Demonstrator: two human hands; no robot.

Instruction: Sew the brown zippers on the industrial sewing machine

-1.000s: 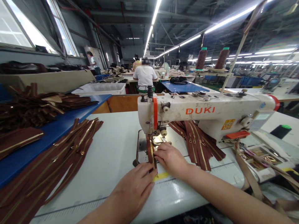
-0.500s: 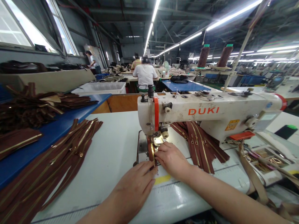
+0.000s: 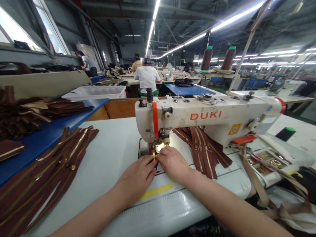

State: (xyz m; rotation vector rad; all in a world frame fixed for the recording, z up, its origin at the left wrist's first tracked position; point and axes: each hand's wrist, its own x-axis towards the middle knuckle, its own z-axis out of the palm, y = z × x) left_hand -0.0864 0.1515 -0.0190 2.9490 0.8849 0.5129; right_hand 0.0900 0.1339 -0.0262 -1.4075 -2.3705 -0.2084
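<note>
A brown zipper strip with gold teeth runs under the needle of the white sewing machine. My left hand pinches the near end of the strip from the left, fingertips close to the presser foot. From the right, my right hand grips the same strip, its fingers bent and nearly touching the left ones. The fingers hide much of the strip. Behind the right hand, several brown zippers lie under the machine arm. More brown zippers are spread at the left of the table.
A blue table at the left bears piled brown strips. At the right are an open parts tray, hanging beige straps and a black thread cone. A person in white sits beyond the machine.
Both hands have moved forward, nearer the needle, and less of the strip shows in front of it. The whole view has shifted, with the scene sliding left.
</note>
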